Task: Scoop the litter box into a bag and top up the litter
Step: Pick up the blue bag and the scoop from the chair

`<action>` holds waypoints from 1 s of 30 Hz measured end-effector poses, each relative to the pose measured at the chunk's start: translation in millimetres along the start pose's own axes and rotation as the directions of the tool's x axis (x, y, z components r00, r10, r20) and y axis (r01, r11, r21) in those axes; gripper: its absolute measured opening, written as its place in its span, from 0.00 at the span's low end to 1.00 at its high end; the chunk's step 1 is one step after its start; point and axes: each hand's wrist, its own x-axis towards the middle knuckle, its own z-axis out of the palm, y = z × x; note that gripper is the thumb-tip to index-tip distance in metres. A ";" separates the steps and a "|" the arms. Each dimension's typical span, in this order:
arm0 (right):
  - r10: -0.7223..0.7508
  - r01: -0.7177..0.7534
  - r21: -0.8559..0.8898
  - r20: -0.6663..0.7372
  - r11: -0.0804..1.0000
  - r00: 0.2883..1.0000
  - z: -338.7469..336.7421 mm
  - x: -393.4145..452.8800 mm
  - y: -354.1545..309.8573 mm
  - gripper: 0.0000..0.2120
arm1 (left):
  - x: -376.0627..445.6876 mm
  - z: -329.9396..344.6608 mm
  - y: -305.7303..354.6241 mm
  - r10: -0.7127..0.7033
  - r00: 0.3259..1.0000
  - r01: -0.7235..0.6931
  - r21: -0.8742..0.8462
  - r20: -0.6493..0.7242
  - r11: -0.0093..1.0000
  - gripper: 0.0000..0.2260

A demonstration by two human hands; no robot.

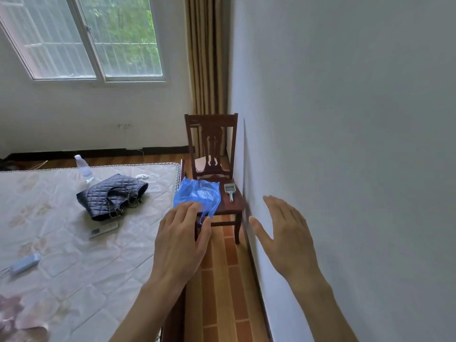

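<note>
Left hand [181, 239], right hand [283, 236], outstretched, fingers straight

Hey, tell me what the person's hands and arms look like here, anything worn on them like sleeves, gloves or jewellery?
Both arms are bare as far as the picture shows them, with no sleeves in view. The left hand and the right hand wear no gloves, and no rings, watch or bracelet show on the sides facing the camera.

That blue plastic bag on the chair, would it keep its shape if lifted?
Probably not. The blue bag lies crumpled and see-through on the chair, so it looks thin and floppy. It likely weighs very little. One handle loop already droops over the seat edge, so it may slide off easily.
</note>
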 end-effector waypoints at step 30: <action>0.068 -0.085 0.080 0.193 0.993 0.979 228.5 375.8 75.3 0.32 | 306.5 258.8 -136.5 -0.238 0.962 0.244 -0.027 0.132 0.970 0.19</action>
